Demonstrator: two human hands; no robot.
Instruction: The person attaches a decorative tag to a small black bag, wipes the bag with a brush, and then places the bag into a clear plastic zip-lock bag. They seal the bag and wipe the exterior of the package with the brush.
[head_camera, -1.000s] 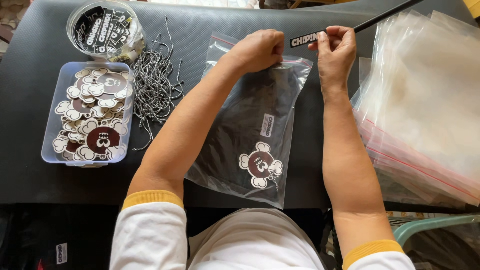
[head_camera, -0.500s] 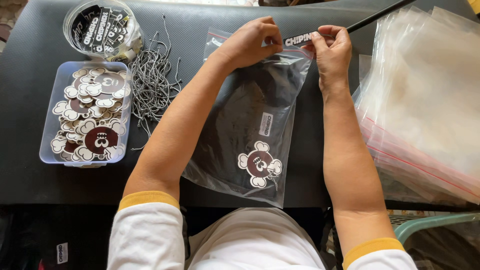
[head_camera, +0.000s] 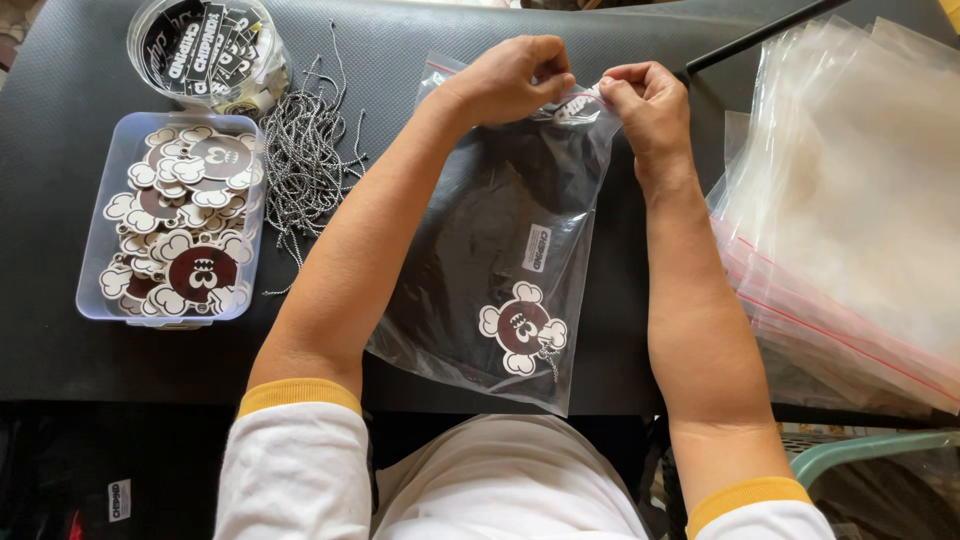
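At the bag (head_camera: 500, 270) mouth, both hands' fingers (head_camera: 560, 85) now closer, pinching its seal.

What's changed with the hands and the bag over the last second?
The black sticker strip the right hand held clear of the bag is now down at the mouth of the clear zip bag. The left hand has closed in beside it, both pinching the top edge. The box of tags and cords stayed put.

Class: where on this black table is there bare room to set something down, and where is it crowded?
Bare table lies between the round tub and the left hand; another strip runs below the tray. Crowded: strings, filled bag, bag stack.
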